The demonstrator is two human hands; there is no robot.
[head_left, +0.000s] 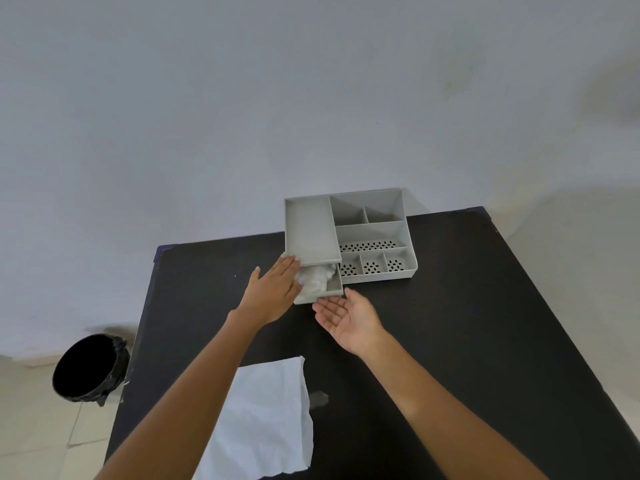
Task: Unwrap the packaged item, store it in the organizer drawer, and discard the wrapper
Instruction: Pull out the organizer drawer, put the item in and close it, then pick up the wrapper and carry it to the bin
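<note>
A grey plastic organizer stands at the far edge of the black table. Its drawer at the left front is pulled partway out, and a crumpled whitish item lies inside it. My left hand rests flat against the drawer's left side, fingers extended and touching the organizer's corner. My right hand hovers palm up just in front of the drawer's front panel, fingers apart and holding nothing. A flat white paper wrapper lies on the table near me, between my forearms.
A round bin lined with a black bag stands on the tiled floor to the left of the table. A small grey scrap lies on the table just right of the wrapper. A pale wall rises behind the table.
</note>
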